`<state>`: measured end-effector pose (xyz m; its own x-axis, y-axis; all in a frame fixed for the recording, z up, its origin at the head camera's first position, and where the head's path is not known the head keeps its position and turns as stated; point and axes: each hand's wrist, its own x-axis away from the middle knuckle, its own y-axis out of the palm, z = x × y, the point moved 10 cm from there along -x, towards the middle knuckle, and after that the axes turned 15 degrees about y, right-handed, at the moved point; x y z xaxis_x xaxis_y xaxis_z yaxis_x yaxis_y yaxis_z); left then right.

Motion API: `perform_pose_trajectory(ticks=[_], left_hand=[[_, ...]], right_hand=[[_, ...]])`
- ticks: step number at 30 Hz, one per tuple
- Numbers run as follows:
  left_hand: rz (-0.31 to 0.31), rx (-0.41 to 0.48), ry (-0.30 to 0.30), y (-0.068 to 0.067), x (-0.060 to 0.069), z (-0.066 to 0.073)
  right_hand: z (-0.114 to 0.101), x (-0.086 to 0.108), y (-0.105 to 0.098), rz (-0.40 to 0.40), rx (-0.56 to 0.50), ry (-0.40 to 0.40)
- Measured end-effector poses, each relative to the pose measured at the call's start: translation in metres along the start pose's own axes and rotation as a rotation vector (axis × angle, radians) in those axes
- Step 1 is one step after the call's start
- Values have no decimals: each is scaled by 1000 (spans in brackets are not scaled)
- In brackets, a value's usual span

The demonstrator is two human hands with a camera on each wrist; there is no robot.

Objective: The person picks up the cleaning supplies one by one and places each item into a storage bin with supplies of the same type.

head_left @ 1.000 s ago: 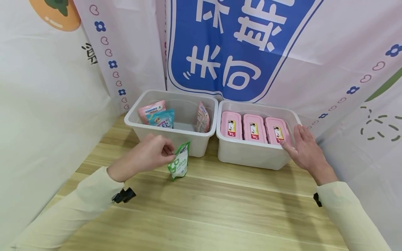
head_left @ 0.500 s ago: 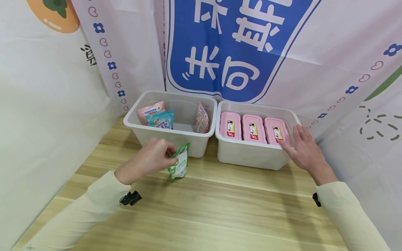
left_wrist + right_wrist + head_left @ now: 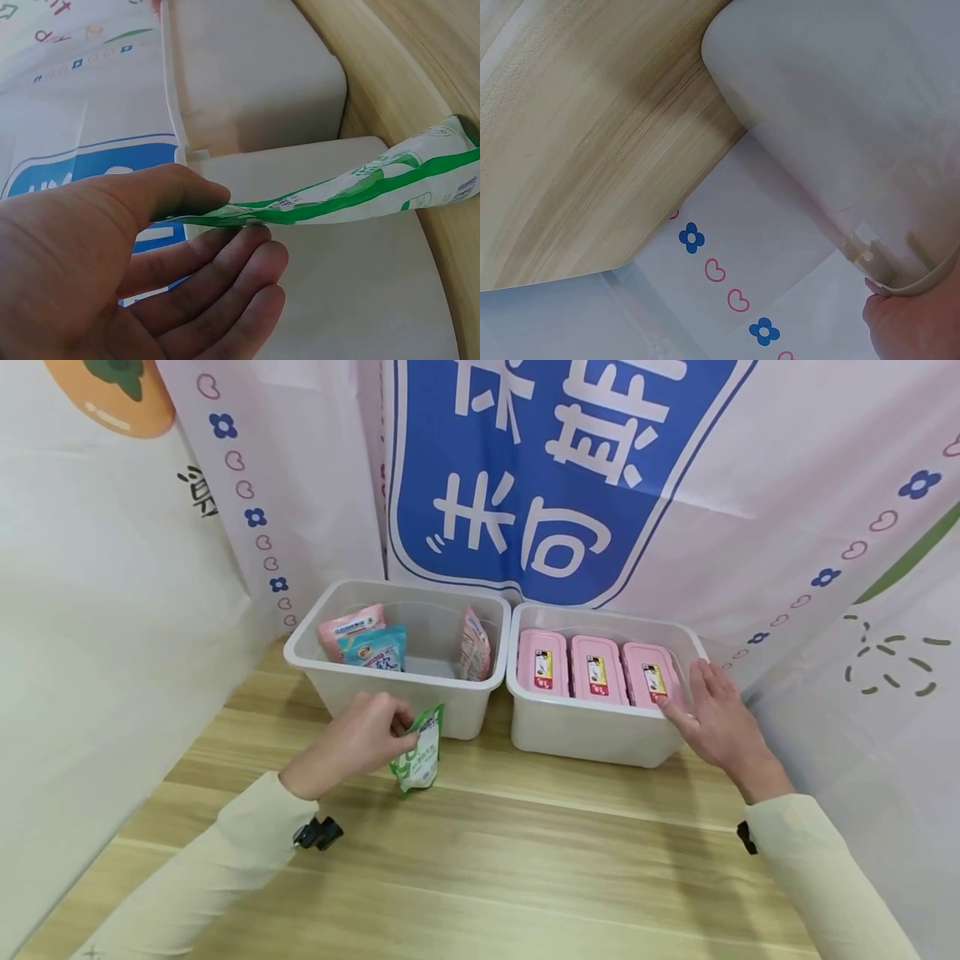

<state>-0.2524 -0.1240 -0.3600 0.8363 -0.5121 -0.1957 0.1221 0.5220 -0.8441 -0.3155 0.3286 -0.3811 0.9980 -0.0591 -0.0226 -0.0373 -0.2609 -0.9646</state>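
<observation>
My left hand (image 3: 358, 733) pinches the top edge of a green-and-white pouch (image 3: 422, 760) between thumb and fingertips. It holds the pouch in front of the left white bin (image 3: 459, 712). Up close in the left wrist view, the pouch (image 3: 375, 184) stretches away from the thumb and forefinger. My right hand (image 3: 718, 720) rests on the right rim of the right white bin (image 3: 585, 732), with fingers extended and thumb over the front corner. Three pink boxes (image 3: 597, 668) with labels stand side by side in that bin. In the right wrist view only part of the right hand (image 3: 919, 322) shows.
Inside the left bin are a blue pouch (image 3: 378, 650), a pink pouch (image 3: 351, 627) behind it, and another pink pouch (image 3: 475, 647) leaning at the right end. Printed cloth (image 3: 322, 468) stands behind the bins and on both sides. The table (image 3: 510, 860) is wood-grained.
The head view has turned slightly to the right. My left wrist has shifted a little to the right, the pouch still pinched in the fingers. My right hand has stayed on the bin.
</observation>
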Motion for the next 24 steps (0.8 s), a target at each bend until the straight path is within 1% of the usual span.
perform_pose_trajectory(ticks=[5, 10, 17, 24], left_hand=[[18, -18, 10, -3, -1, -2], [25, -29, 27, -5, -2, -1], [12, -36, 26, -6, -4, -2], [-3, -55, 40, -7, -7, -2]], right_hand=[[-1, 0, -1, -1, 1, 11], [-3, 0, -2, 8, 2, 2], [-2, 0, -1, 4, 6, 2], [0, 1, 0, 2, 12, 7]])
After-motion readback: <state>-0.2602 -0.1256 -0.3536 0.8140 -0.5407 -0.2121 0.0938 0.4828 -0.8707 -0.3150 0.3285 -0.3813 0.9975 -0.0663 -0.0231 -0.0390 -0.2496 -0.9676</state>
